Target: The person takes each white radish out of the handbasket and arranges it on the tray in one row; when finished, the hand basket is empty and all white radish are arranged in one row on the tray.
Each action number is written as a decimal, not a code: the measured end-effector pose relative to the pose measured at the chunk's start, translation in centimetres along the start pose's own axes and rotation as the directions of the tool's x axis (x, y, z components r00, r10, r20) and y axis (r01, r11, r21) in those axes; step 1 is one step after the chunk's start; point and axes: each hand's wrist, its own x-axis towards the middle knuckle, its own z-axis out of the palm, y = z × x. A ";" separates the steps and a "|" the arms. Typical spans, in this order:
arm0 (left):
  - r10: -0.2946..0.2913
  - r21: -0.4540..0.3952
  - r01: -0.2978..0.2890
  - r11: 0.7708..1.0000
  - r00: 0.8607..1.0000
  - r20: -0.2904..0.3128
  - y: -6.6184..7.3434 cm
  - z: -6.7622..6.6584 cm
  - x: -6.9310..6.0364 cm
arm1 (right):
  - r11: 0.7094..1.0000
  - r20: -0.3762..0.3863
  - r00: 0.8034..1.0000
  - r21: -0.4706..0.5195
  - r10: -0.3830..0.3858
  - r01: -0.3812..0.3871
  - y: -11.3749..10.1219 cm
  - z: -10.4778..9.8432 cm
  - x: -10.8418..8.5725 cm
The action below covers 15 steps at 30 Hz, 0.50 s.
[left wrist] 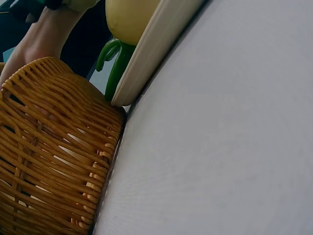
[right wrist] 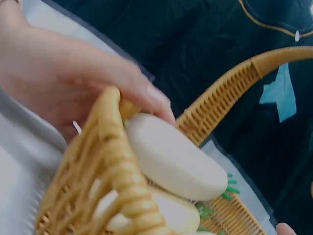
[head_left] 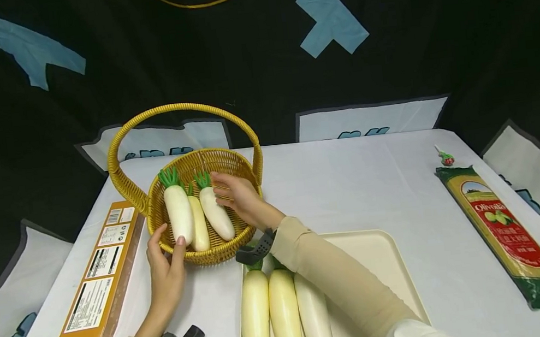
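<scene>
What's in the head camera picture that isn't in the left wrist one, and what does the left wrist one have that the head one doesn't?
Only the head view shows the left hand at the rim of the basket, the orange box and the pack with the red label.

Only the left wrist view shows, close up, the gaps low in the basket's woven wall.

Both show the basket, the tray, a radish with green leaves on it, and the white tablecloth.
</scene>
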 end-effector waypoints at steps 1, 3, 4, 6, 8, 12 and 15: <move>0.001 0.001 -0.001 1.000 1.000 -0.001 0.0 0.0 0.0 | 1.000 -0.027 1.000 -0.025 -0.001 0.000 0.1 0.1 0.2; 0.004 0.003 -0.004 1.000 1.000 -0.003 0.0 0.0 0.0 | 0.996 -0.071 0.997 -0.089 0.008 -0.014 0.3 0.1 0.6; 0.005 0.005 -0.005 1.000 1.000 -0.003 0.0 0.0 0.0 | 0.991 -0.091 0.996 -0.128 0.020 -0.032 0.3 0.2 0.7; 0.008 0.010 -0.008 1.000 1.000 -0.004 0.0 0.0 0.0 | 0.975 -0.134 0.989 -0.204 0.057 -0.084 0.4 0.2 0.8; 0.008 0.015 -0.008 1.000 1.000 -0.004 0.0 0.0 0.0 | 0.947 -0.169 0.980 -0.286 0.103 -0.148 0.5 0.3 0.7; 0.007 0.021 -0.007 1.000 1.000 -0.002 -0.1 0.0 -0.1 | 0.898 -0.220 0.964 -0.376 0.152 -0.227 0.6 0.5 0.5; 0.006 0.021 -0.007 1.000 1.000 0.001 -0.1 -0.1 -0.1 | 0.865 -0.241 0.957 -0.431 0.164 -0.257 0.6 0.7 0.5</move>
